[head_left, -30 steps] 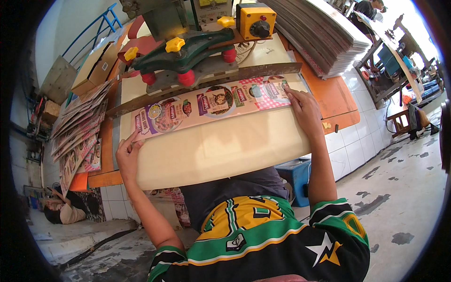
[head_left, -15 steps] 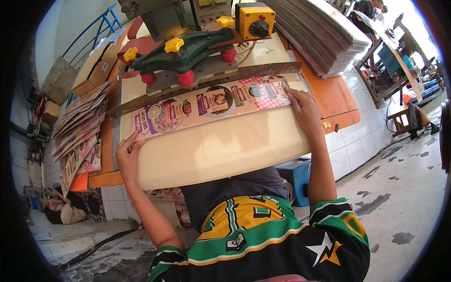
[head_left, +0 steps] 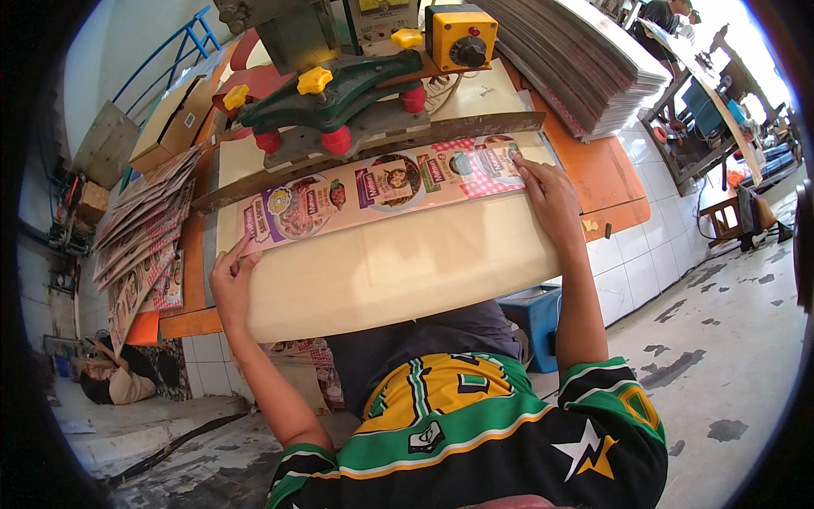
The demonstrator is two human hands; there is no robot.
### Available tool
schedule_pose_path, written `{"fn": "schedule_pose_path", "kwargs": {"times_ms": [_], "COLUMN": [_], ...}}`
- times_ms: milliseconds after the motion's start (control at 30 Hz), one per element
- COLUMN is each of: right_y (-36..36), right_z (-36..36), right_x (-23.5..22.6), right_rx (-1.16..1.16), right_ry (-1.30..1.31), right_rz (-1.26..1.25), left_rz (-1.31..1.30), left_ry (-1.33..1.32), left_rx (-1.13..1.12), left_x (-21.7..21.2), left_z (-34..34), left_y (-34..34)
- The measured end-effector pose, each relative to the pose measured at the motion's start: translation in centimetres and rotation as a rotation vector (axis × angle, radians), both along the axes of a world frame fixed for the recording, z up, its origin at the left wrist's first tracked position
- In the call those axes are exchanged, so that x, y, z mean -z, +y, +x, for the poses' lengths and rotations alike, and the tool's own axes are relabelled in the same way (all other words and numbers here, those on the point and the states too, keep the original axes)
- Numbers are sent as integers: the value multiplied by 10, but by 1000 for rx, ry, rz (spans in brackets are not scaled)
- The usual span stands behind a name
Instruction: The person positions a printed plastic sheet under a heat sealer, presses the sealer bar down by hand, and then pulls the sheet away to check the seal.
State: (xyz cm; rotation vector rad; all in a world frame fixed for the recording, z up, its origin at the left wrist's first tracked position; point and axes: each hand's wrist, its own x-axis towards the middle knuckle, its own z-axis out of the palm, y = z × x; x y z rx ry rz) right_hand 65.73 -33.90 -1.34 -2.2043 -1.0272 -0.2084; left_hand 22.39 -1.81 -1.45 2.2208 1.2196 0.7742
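A long printed strip, orange with food pictures, lies across a cream-coloured flat surface in front of me. Its far edge runs along a dark metal bar. My left hand grips the strip's near left corner, fingers bent at the edge. At the right end, my right hand holds the strip with its fingertips; part of its grip is hidden. Above the bar stands a green machine clamp with red feet and yellow knobs.
Stacked printed sheets lean at the left beside an open cardboard box. A tall stack of boards rises at the back right. Next to the machine sits a yellow control box. A blue bin is below the table. Other people are in the background.
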Motion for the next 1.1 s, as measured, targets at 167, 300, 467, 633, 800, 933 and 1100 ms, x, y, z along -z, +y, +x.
{"fn": "schedule_pose_path", "kwargs": {"times_ms": [167,300,467,633,800,933,1100], "right_y": [0,1,1,0,1,0,0], "right_z": [1,2,1,-1,-3,-2,-1], "right_x": [2,3,2,0,-3,-3,-1], "right_rx": [-5,-2,4,0,2,5,2], "right_ry": [-15,-15,-8,-12,-3,7,6], "right_rz": [11,4,13,9,11,5,10], "left_rz": [14,28,32,32,10,9,18], "left_ry": [-3,4,5,-3,-6,-7,6], "left_rx": [2,12,14,16,3,3,5], "left_x": [2,3,4,6,4,3,4], "left_z": [-1,-3,-3,-4,-3,-2,-2], "left_y": [2,3,4,5,3,2,4]}}
